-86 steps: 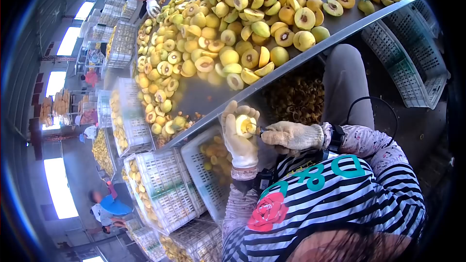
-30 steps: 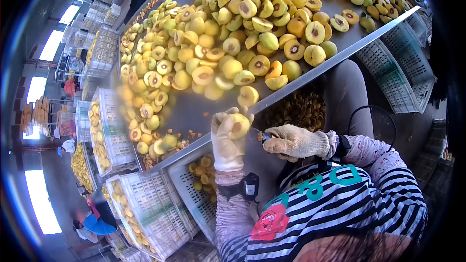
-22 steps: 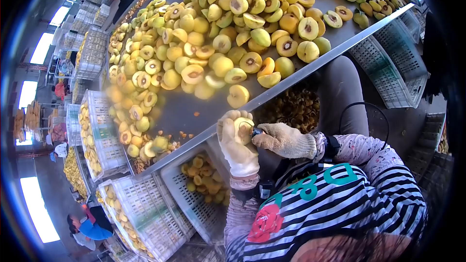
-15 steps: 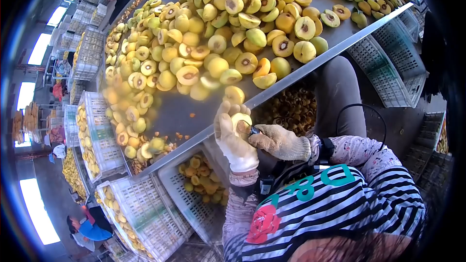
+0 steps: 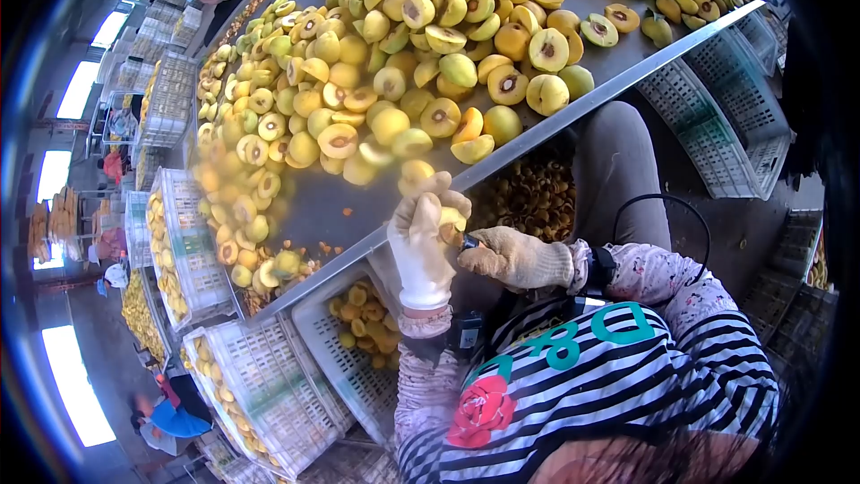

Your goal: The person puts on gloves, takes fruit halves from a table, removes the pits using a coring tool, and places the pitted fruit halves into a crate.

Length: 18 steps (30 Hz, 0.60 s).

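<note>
While the head view shows the left hand point(image 5: 421, 246) with its gloved fingers curled around a yellow fruit half point(image 5: 452, 218), the right hand point(image 5: 524, 257) clenches a small dark-handled tool point(image 5: 468, 242) against it. Whether its centre is fully hollowed cannot be told. Above lies a broad heap of fruit point(image 5: 408, 121) on a smooth metal table point(image 5: 609, 88), many halves with brown centres uncut, so most of the visible work seems undone. Beside the left forearm, 1 slatted plastic crate point(image 5: 309, 341) carries a smaller pile of orange-yellow pieces point(image 5: 365, 318), apparently finished. Below the rim sit rough, curled brown scraps point(image 5: 533, 202). The gloves look knitted; the fruit, rounded and moist.
</note>
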Each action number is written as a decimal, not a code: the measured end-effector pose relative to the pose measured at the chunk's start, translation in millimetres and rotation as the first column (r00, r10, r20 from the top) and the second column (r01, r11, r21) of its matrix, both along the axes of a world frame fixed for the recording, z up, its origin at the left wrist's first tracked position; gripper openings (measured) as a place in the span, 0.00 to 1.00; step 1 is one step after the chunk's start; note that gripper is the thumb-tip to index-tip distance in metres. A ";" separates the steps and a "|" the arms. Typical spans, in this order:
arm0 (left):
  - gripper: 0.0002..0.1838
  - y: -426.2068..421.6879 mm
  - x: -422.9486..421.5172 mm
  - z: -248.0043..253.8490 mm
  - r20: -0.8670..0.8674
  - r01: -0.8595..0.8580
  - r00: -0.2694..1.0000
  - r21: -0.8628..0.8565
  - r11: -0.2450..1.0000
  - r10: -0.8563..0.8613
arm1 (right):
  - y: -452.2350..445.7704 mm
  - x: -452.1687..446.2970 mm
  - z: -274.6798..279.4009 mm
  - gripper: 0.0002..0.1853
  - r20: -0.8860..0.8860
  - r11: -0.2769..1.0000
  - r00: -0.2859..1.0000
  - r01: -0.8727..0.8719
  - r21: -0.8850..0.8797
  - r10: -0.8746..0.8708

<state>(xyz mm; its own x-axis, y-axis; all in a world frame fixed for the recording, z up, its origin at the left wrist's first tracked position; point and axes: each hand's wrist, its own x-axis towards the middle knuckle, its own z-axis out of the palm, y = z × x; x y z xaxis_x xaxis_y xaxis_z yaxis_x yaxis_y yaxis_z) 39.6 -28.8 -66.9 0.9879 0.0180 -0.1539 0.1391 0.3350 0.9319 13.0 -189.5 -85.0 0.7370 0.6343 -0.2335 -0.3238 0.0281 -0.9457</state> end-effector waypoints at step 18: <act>0.19 12.0 -3.8 -2.3 -0.018 0.176 0.984 -0.127 0.976 -0.179 | -2.1 1.9 -10.9 0.22 -0.224 0.982 0.958 -0.162 0.093 0.180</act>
